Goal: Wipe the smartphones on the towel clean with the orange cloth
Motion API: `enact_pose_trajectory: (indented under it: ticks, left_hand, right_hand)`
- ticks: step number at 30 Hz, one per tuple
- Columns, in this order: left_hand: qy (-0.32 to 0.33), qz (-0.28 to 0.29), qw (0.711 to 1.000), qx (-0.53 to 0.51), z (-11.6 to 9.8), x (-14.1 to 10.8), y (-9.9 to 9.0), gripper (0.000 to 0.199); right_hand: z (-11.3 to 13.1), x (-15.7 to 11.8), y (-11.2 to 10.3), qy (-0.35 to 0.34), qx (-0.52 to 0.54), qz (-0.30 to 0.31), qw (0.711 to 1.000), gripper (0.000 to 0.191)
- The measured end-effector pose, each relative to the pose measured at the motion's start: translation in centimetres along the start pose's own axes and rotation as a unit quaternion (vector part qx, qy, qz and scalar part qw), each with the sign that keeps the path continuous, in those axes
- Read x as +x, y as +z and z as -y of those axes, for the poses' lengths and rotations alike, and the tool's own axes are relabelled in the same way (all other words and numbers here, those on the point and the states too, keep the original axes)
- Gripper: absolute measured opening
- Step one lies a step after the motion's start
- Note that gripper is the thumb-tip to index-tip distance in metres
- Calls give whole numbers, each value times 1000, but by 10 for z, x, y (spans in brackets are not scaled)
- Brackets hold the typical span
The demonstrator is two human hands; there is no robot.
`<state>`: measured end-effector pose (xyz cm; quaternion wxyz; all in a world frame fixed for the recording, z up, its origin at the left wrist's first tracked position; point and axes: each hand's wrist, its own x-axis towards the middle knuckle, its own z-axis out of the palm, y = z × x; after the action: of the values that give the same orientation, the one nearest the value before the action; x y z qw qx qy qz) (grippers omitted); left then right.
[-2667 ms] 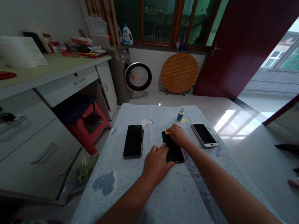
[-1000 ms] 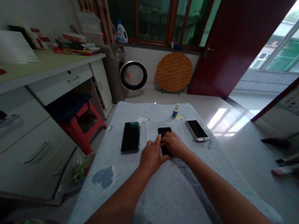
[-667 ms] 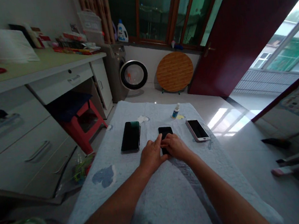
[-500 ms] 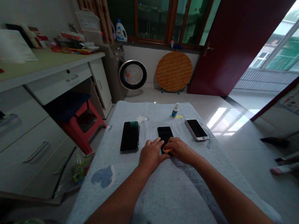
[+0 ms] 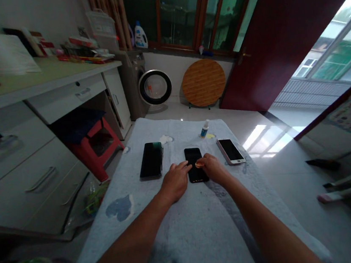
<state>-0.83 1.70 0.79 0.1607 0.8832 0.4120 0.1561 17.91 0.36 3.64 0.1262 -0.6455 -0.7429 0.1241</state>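
The left hand [image 5: 175, 180] is set just left of the middle phone [image 5: 196, 175], fingertips [image 5: 185, 164] extended over its edge; the right hand [image 5: 212, 167] is held over its right side, fingertips pinched together.

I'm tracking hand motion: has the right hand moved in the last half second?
Yes: against the spray bottle, the right hand has shifted rightward and slightly forward.

Hands [image 5: 212, 169] now slightly farther apart
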Motion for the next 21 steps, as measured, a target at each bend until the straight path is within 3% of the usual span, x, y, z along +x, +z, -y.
enact_pose_trajectory:
  ticks: [7,21]
  left_hand:
    - [-44,-17,997,-53,4,-1,4,76]
    - [-45,-8,998,-31,5,4,5,48]
  right_hand:
    - [20,4,10,-45,-17,-5,999,28]
    - [36,-15,14,-141,-118,23,983,21]
